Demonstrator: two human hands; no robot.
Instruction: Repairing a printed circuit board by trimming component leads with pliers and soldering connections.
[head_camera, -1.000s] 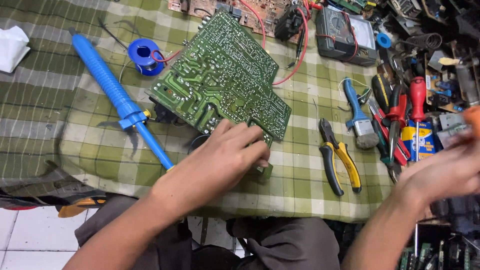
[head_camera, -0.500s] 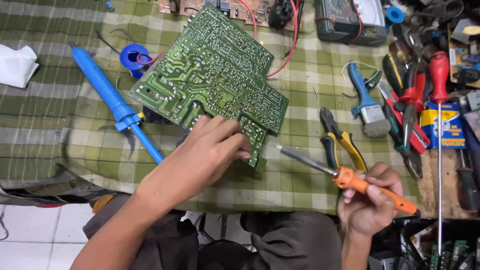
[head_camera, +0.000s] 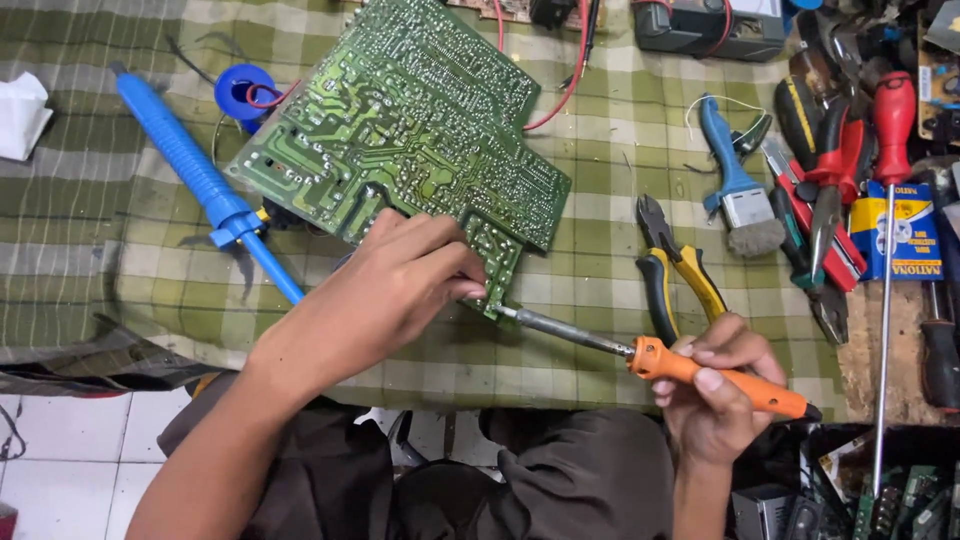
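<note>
Your left hand (head_camera: 385, 290) presses fingers down on the green circuit board (head_camera: 400, 120) at frame centre. Your right hand (head_camera: 715, 385), lower right, grips closed around the orange-handled soldering iron (head_camera: 680, 365), its tip touching the board's lower corner.

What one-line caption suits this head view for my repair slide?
Left hand steadies a green circuit board while right hand touches an orange-handled soldering iron to its corner.
</note>
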